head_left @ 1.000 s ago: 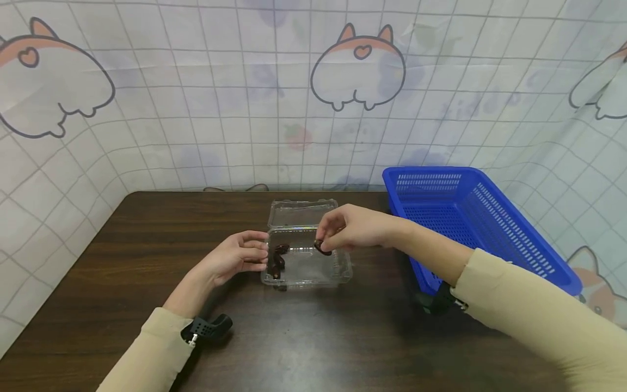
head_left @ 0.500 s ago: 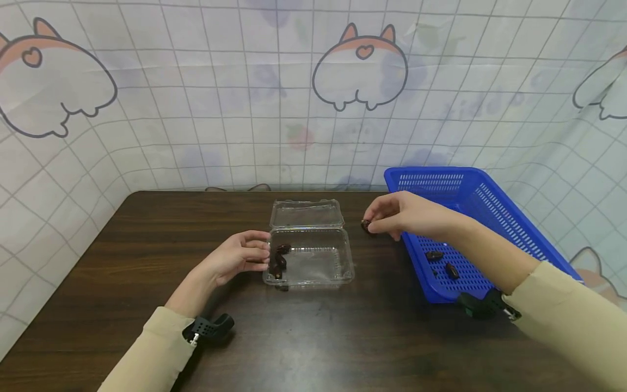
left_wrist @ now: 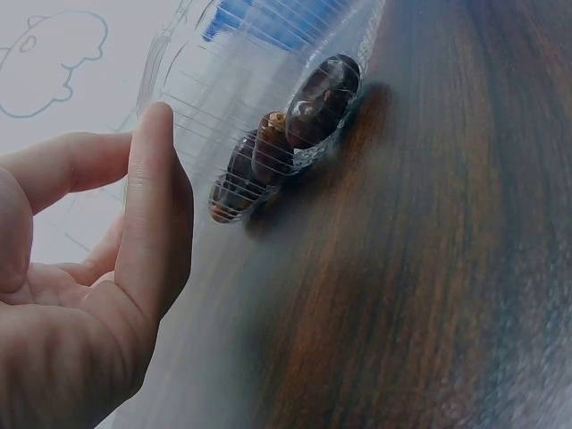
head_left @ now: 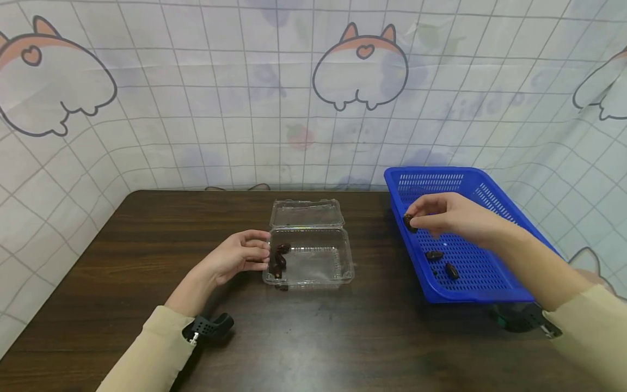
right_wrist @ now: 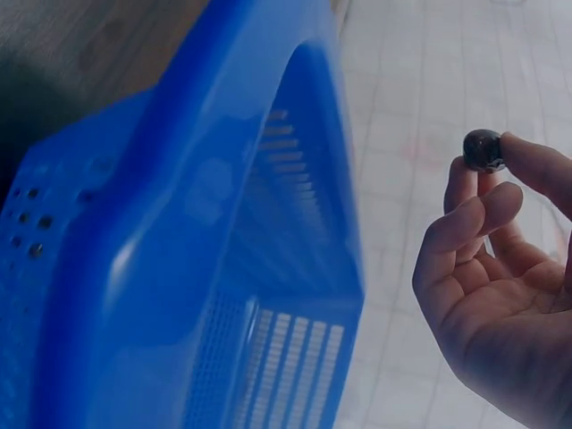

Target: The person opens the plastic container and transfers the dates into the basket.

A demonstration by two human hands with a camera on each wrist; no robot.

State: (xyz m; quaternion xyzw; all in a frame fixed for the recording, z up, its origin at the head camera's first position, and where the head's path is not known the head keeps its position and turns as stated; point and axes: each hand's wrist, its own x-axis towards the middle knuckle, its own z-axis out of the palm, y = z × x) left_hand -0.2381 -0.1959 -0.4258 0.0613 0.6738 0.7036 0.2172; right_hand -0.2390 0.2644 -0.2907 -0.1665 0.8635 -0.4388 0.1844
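My right hand (head_left: pixel 455 215) pinches a dark brown date (head_left: pixel 409 222) between thumb and fingertips, over the left side of the blue basket (head_left: pixel 416 269). In the right wrist view the same date (right_wrist: pixel 483 150) shows at the fingertips, beside the basket's rim. Two more dates lie on the basket floor, one of them a dark date (head_left: pixel 452 270). At the middle of the table stands a clear plastic clamshell box (head_left: pixel 313 282), lid folded back. Several dates (head_left: pixel 280 261) lie along its left side. My left hand (head_left: pixel 240 253) rests its extended fingers against the box's left wall.
A dark wooden table (head_left: pixel 303 337) carries the box and the basket. Behind it hangs a white checked cloth (head_left: pixel 235 109) with cartoon animals. Black wrist straps, one a left strap (head_left: pixel 208 326), sit at both cuffs. A small dark bit (head_left: pixel 434 272) lies in the basket.
My right hand has carried the date from above the clear box rightward to over the basket. The left hand stays at the box's side.
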